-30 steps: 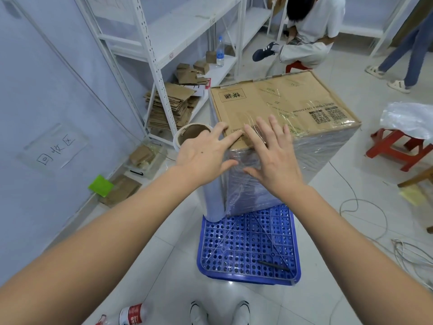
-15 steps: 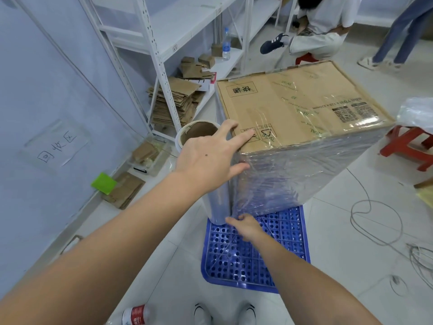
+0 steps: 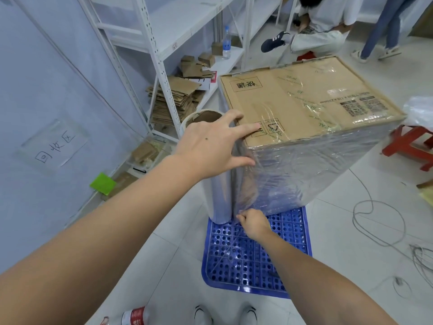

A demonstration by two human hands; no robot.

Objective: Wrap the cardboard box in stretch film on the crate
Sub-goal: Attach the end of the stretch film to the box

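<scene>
A brown cardboard box (image 3: 297,102) stands on a blue perforated crate (image 3: 253,254), its sides covered in clear stretch film. The stretch film roll (image 3: 219,198) stands upright on the crate's far left corner, touching the box. My left hand (image 3: 210,146) rests spread over the box's near top corner, fingers on the top and thumb against the filmed side. My right hand (image 3: 253,224) is down at the box's bottom corner beside the roll's foot, fingers curled and pinching the film there.
White metal shelving (image 3: 164,57) with stacked flat cardboard (image 3: 173,99) stands at the left. A red stool (image 3: 410,146) is at the right, cables (image 3: 384,221) lie on the floor, a bottle (image 3: 133,316) lies by my shoes, and two people are beyond the box.
My right hand has dropped from the box's top corner to its bottom corner and taken hold of the film. My left hand has stayed on the top corner.
</scene>
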